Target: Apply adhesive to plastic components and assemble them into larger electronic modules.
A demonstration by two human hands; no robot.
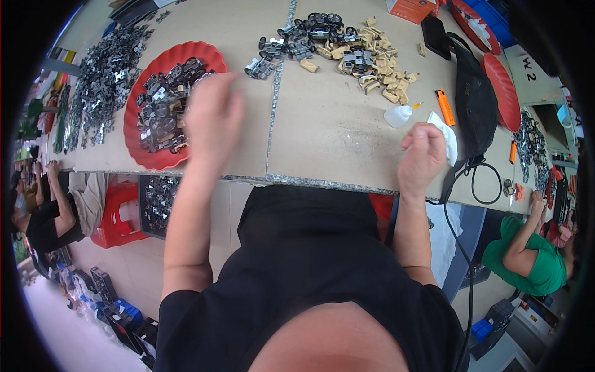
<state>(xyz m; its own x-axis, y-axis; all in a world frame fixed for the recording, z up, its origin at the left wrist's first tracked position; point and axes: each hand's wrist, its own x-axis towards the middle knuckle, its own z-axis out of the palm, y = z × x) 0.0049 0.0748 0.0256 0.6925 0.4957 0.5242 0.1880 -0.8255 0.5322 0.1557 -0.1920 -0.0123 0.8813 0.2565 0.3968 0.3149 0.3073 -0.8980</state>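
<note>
1. The person's left hand (pixel 214 118) is hovering over the right side of a red bowl (pixel 218 57). It is showing blurred, so I cannot tell whether its fingers are holding anything.
2. The right hand (pixel 424 152) is hovering at the table's (pixel 322 155) near edge, fingers curling inward; whether they are meeting on something small, I cannot tell.
3. For good handling, the left hand should be clearing the bowl's scalloped rim and gripping single pieces by their bodies; wheels are probably catching on neighbours.
4. Wheeled pieces (pixel 162 118) are filling the bowl, on the table's left: small, black and silver-grey, lying jumbled at all angles.
5. Similar pieces are lying far and centre, mingling with tan parts (pixel 387 68); a white bottle (pixel 396 116) is sitting nearer, to the right.
</note>
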